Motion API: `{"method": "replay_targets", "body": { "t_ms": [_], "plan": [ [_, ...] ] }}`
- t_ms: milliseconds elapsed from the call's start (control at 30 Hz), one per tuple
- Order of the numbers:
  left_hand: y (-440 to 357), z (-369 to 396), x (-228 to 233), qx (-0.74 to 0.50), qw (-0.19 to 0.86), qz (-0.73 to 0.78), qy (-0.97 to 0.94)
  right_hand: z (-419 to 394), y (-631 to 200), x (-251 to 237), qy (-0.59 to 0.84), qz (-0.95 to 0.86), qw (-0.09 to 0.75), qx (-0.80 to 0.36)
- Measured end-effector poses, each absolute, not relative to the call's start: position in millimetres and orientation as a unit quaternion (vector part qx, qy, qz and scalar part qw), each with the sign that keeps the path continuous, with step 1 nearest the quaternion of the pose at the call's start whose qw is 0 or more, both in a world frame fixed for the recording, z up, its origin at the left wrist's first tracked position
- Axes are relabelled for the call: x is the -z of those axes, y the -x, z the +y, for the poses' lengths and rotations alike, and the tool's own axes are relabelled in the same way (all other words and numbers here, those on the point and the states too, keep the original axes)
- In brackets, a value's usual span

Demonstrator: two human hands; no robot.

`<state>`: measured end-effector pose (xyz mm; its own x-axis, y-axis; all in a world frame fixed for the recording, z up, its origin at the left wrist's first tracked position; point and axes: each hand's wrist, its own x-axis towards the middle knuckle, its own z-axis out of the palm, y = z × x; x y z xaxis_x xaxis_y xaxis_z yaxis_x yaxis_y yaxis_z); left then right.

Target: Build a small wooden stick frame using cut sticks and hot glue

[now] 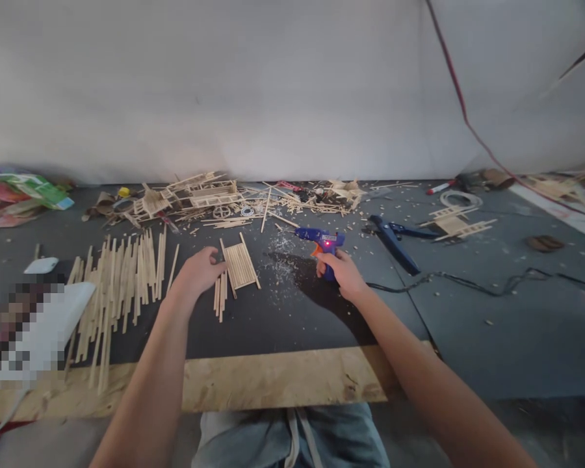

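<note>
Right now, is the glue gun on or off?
On, it appears: a red light glows on the glue gun, which the right hand holds. Whether its tip is hot, I cannot tell.

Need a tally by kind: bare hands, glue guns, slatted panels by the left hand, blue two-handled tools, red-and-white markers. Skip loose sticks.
Bare hands: 2, left hand and right hand
Glue gun: 1
Slatted panel: 1
Blue two-handled tool: 1
Red-and-white marker: 1
Total: 6
</note>
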<state>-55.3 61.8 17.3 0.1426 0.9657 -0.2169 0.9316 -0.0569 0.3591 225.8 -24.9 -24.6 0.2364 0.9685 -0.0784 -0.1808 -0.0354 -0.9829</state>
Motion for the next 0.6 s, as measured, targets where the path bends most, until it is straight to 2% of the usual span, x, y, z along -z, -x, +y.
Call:
{"method": "replay_targets", "body": {
  "t_ms": [233,333,600],
  "plan": [
    [11,79,-21,-0.013,0.254,0.6,-0.758,-26,-225,23,0.545,-0.368,0.571,-0.491],
    [-5,76,-17,-0.052,0.257,0.602,-0.754,-26,-224,21,0.552,-0.36,0.571,-0.489],
    [-19,87,-33,-0.233,0.457,0.569,-0.643,-29,-223,17,0.551,-0.347,0.584,-0.484]
  ]
}}
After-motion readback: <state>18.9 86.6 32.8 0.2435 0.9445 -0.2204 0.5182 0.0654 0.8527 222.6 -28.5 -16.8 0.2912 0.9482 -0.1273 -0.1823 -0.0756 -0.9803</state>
